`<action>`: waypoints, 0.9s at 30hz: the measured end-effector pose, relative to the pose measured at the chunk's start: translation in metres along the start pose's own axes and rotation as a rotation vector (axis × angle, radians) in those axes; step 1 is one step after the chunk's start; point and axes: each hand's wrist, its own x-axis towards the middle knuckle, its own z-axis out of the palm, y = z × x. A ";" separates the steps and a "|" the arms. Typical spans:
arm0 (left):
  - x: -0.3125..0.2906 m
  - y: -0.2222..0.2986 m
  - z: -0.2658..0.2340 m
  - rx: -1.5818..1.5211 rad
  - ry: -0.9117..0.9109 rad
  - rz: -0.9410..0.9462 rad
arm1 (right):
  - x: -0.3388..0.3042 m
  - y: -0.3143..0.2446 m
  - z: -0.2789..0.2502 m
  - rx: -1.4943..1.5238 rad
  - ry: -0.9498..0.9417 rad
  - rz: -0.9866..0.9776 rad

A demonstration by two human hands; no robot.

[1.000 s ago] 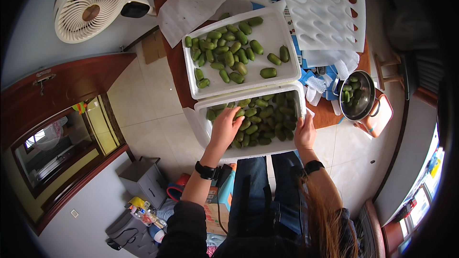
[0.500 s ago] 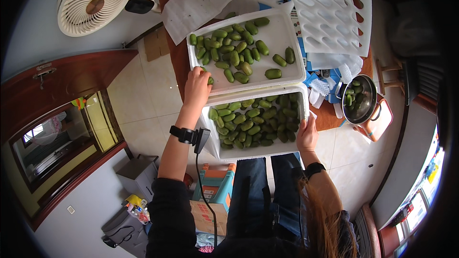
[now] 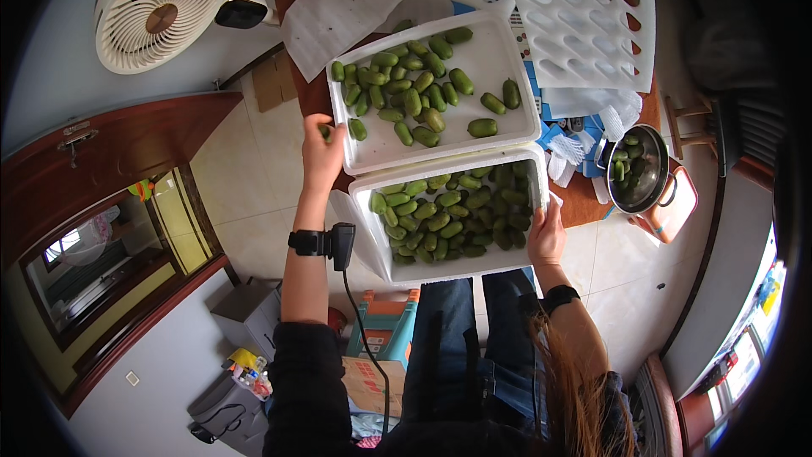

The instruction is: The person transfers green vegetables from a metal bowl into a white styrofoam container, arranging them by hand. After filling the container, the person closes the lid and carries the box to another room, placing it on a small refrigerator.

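Two white foam boxes stand side by side, and both hold small green mini cucumbers. The far box point(image 3: 461, 129) has them loosely scattered, mostly toward its left and back. In the near box point(image 3: 385, 269), mini cucumbers point(image 3: 440, 222) lie piled thickly. My left hand point(image 3: 322, 156) is just outside the far box's left wall, fingers curled round one mini cucumber point(image 3: 326, 130), which is partly hidden. Inside that wall, close to the hand, lies another mini cucumber point(image 3: 357, 129). My right hand point(image 3: 547, 237) grips the near box's right wall, thumb at the rim.
A steel pot point(image 3: 639, 199) with several mini cucumbers sits at the table's right. White perforated trays point(image 3: 584, 25) and a foam sheet point(image 3: 347, 21) lie behind the boxes. A white fan point(image 3: 161, 17) stands far left. A teal-and-orange container point(image 3: 385, 322) is below.
My left hand has moved left from inside the far box to outside its wall, carrying a mini cucumber. My right hand stays on the near box.
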 end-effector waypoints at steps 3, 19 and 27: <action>0.001 0.006 0.005 0.749 -0.087 0.245 | 0.000 -0.001 -0.001 0.012 0.011 -0.014; -0.074 0.030 0.015 0.577 -0.011 0.630 | -0.001 -0.002 -0.001 0.035 0.044 -0.017; -0.148 0.002 0.077 -0.080 -0.331 -0.142 | -0.001 -0.001 -0.001 0.031 0.022 0.002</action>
